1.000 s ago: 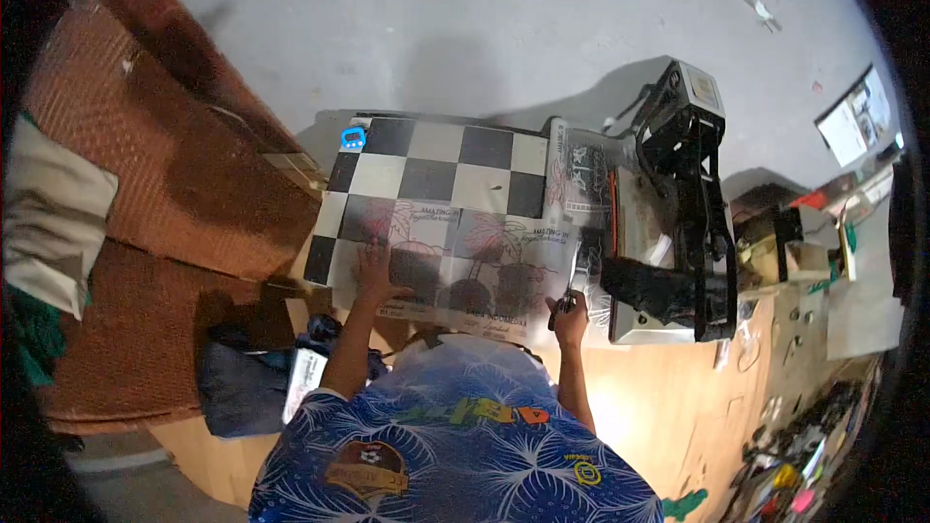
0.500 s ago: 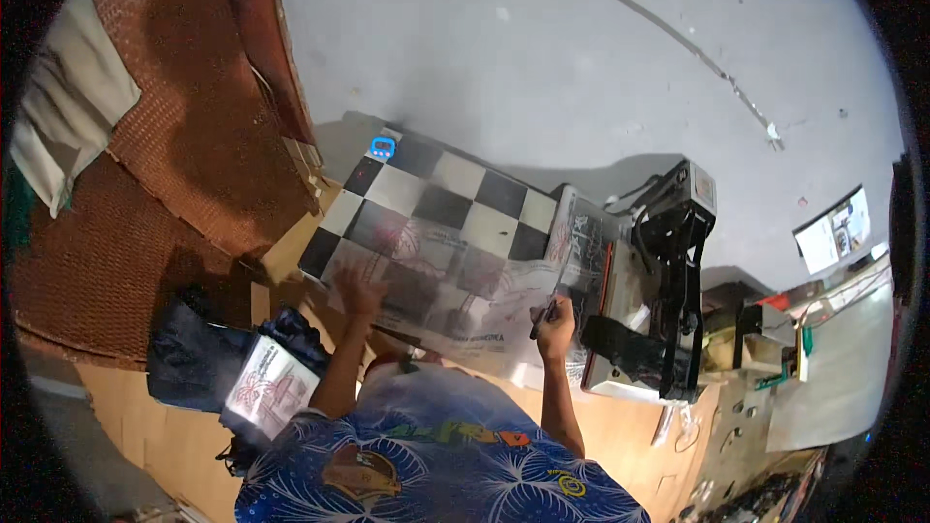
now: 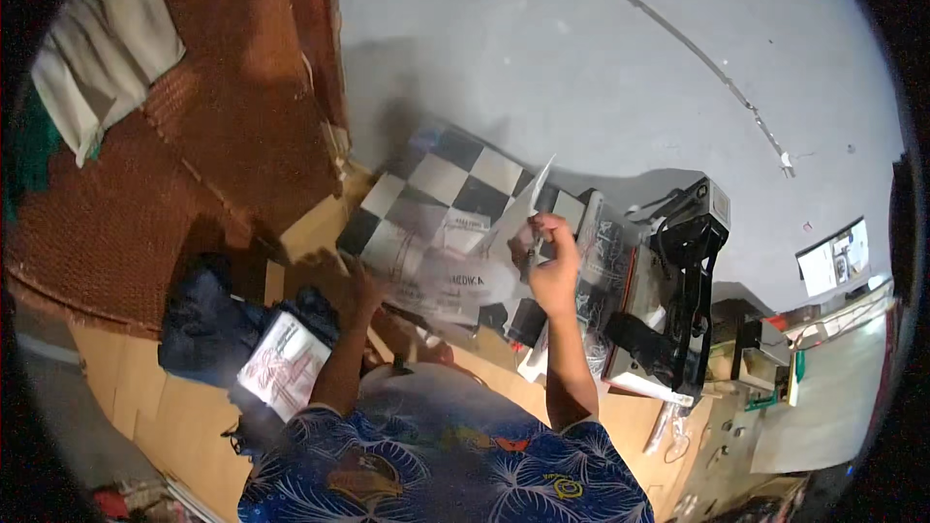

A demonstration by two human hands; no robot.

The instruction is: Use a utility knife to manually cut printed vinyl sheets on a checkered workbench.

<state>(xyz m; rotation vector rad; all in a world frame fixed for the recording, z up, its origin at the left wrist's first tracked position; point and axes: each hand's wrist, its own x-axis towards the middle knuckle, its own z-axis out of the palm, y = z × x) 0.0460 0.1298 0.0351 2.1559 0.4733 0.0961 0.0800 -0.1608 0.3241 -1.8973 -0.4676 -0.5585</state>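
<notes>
A translucent plastic bag [image 3: 426,276] with red and dark print lies over a black-and-white checkered tabletop [image 3: 436,176]. My right hand [image 3: 554,266] is closed at the bag's right side, where a pale flap rises beside the fingers. A small dark object [image 3: 521,250] shows against those fingers, its kind unclear. At the bag's left edge is my left hand [image 3: 362,289], smeared by motion, so its grip cannot be made out. Near the table's far corner a small blue device [image 3: 426,138] appears blurred.
Right of the table stands a black machine [image 3: 693,271] with a long arm. Rolled printed plastic [image 3: 603,242] lies between. A printed white packet [image 3: 283,366] rests on dark cloth [image 3: 201,324] at the left. Brown woven matting [image 3: 232,58] hangs beside the grey wall [image 3: 484,48].
My right hand has moved up and away from me, raising the bag's right side. My left hand stays near the left edge. The whole view has shifted slightly.
</notes>
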